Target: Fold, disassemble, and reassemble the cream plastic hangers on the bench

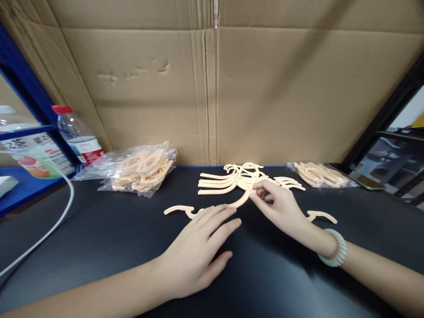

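Several small cream plastic hangers (232, 179) lie in a loose pile on the black table (99, 238) near the cardboard wall. My right hand (281, 207), with a pale bead bracelet at the wrist, pinches one cream hanger (241, 199) at the front of the pile. My left hand (198, 247) rests flat on the table with fingers stretched out, its fingertips touching a single hanger (180, 210) that lies in front of the pile. Another loose hanger (321, 215) lies to the right, behind my right wrist.
Two clear plastic bags of hangers lie at the back, one on the left (139, 170) and one on the right (319, 174). A water bottle (77, 134) with a red cap stands at the left, beside a blue shelf. A white cable (49, 225) crosses the table's left side. A phone (367, 181) lies at the right.
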`<action>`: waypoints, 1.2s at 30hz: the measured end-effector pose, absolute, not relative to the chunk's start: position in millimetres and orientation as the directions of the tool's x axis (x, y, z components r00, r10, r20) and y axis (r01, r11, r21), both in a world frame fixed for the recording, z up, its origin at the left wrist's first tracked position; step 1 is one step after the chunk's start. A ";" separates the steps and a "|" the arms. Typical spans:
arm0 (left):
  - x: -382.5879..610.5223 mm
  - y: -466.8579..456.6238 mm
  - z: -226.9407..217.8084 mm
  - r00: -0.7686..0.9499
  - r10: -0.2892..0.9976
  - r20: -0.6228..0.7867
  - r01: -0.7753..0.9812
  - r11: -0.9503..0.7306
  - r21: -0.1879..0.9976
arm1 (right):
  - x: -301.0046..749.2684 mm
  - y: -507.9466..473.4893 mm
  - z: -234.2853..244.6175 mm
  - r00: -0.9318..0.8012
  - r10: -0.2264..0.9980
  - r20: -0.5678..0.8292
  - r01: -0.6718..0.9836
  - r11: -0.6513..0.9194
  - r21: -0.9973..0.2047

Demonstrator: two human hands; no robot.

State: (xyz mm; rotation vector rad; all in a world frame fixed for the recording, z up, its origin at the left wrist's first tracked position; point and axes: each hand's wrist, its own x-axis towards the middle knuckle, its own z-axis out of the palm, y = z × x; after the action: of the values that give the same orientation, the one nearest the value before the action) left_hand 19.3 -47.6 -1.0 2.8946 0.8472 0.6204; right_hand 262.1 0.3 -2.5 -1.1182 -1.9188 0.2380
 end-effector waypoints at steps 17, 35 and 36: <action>20.1 -45.9 -1.4 0.770 0.585 0.253 0.568 -0.810 0.146 | 262.1 -1.6 -3.6 -0.399 0.849 0.347 0.750 0.520 -0.410; 22.4 -46.2 2.8 0.769 0.593 0.240 0.594 -0.801 0.077 | 265.1 2.1 -6.4 -0.509 0.776 0.372 0.699 0.625 -0.349; 22.0 -45.9 2.2 0.765 0.597 0.243 0.597 -0.798 0.080 | 265.2 2.5 -6.9 -0.509 0.776 0.373 0.698 0.625 -0.348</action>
State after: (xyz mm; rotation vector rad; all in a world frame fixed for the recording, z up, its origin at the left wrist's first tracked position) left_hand 22.0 -45.9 2.2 2.9531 0.9993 0.4047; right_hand 265.2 2.5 -6.9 -1.1578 -2.3515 0.2072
